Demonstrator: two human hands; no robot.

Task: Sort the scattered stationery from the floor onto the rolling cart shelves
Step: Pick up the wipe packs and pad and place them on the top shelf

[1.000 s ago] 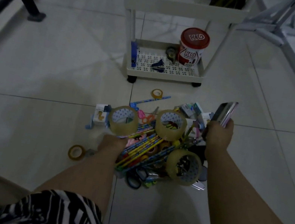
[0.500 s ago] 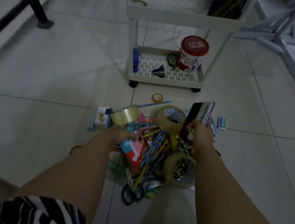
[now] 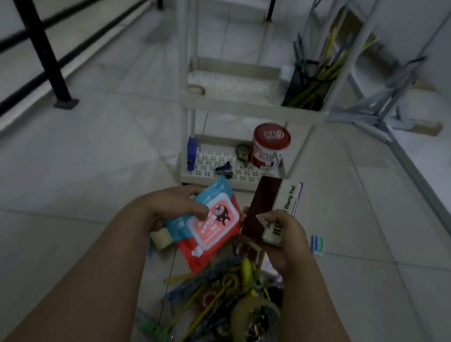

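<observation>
head view shows the left hand (image 3: 178, 207) gripping a soft pink-and-blue packet (image 3: 210, 225) and the right hand (image 3: 281, 238) holding a stamp pad box (image 3: 271, 209), both above the floor pile (image 3: 225, 300) — just short of the rolling cart (image 3: 247, 108). best to carry each level to a bare patch of the lower shelf (image 3: 219, 166) — releasing one at a time.

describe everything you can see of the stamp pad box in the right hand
The stamp pad box is a flat rectangular carton, dark brown on one side and cream on the other, with "Stamp Pad" printed along the cream edge. It looks like printed cardboard and appears closed. The right hand grips its lower end, holding it roughly upright, slightly tilted, above the floor pile, just before the cart's bottom shelf. Its back is hidden.
</observation>
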